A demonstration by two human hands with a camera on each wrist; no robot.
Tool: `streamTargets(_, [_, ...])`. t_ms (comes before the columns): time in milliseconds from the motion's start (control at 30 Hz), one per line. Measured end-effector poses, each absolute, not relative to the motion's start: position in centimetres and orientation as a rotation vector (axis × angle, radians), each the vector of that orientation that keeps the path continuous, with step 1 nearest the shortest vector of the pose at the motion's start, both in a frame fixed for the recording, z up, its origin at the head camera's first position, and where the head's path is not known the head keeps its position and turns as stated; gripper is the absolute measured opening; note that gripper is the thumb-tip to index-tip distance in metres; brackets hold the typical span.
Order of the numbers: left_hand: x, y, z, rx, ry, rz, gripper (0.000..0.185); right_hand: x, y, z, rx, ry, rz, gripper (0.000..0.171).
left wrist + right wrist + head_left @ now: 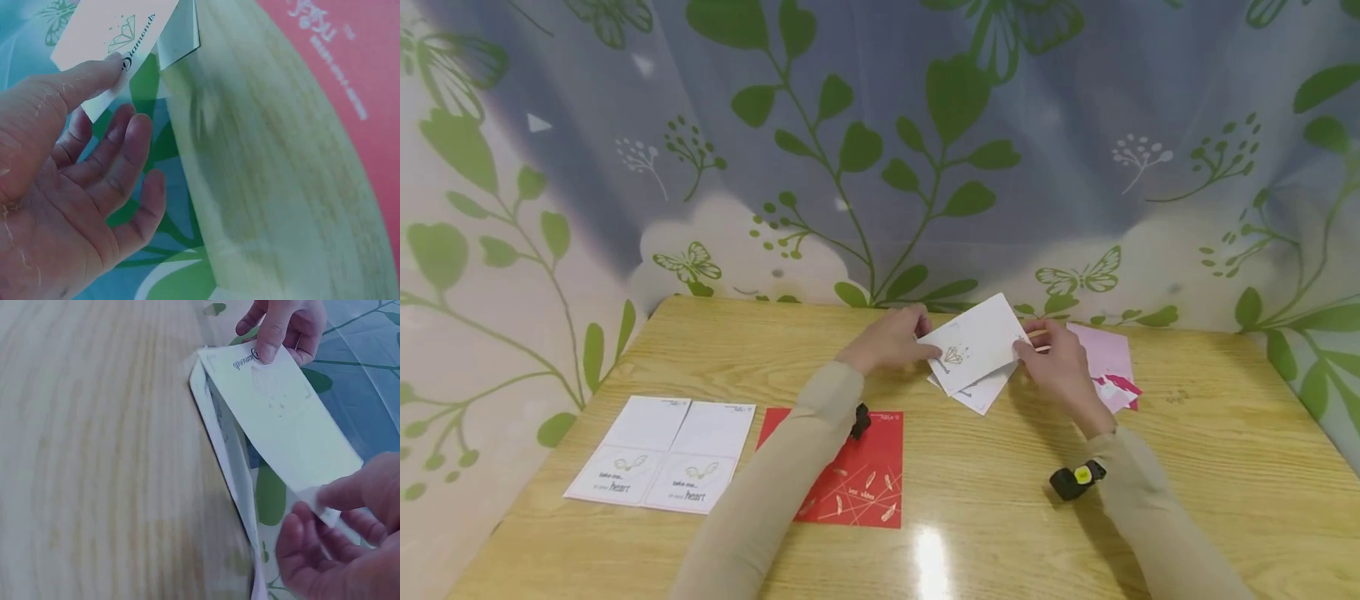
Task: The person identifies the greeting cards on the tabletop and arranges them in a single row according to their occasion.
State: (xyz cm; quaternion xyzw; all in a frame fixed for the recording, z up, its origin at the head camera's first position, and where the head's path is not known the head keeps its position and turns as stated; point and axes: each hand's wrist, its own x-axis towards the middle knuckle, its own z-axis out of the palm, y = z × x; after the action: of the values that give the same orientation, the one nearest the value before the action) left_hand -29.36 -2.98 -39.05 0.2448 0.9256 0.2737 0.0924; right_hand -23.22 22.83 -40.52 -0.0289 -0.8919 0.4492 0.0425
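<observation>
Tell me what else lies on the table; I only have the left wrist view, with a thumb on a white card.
Observer: The right hand pinches the white card's other end.
Operator: Go on, list what lies left of it.
Observer: Two white "heart" cards lie side by side near the table's left edge.
Operator: Say what is behind the right hand.
Observer: Pink paper lies flat there, a red piece on its near edge.

Bare wooden table (1187,467) lies open at near right and far left. The red card (850,467) and two white cards (662,454) occupy the near left; pink sheets (1108,358) crowd the far right, the leaf-print curtain (880,167) closing the far edge.
</observation>
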Motion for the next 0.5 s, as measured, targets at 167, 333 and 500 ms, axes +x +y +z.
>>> streamTargets(167, [-29.1, -3.1, -38.4, 0.818, 2.699, 0.871, 0.028, -22.8, 23.0, -39.4, -0.056, -2.624, 1.397, 0.037])
streamTargets(333, [-28.5, -3.3, -37.7, 0.899, 2.522, 1.010, 0.021, -22.2, 23.2, -38.4, 0.049, -2.563, 1.508, 0.034])
streamTargets(500, [-27.8, -3.2, -37.2, 0.956, 2.453, 1.086, 0.027, -21.6, 23.4, -37.8, 0.137, -2.576, 1.613, 0.033])
